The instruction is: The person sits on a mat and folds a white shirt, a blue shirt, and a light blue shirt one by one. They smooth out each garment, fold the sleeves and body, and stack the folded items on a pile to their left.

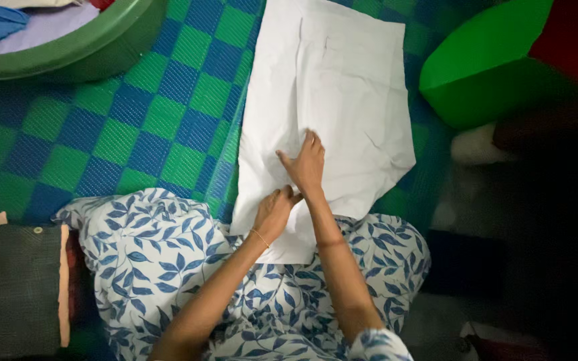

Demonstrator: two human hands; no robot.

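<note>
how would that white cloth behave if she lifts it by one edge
The white cloth would likely sag and fold: it lies flat with soft creases. Probably light, since it looks thin. The right hand pressing it suggests it may slide on the mat.

Counting now: one white flat cloth [332, 100] spread on one blue-and-green checked mat [135, 127]. Two bare hands on it, left hand [274, 212] and right hand [306, 164], with one thin bangle on each wrist. One round green plastic tub [95, 47] far left. One green wedge-shaped cushion [490, 63] far right.
</note>
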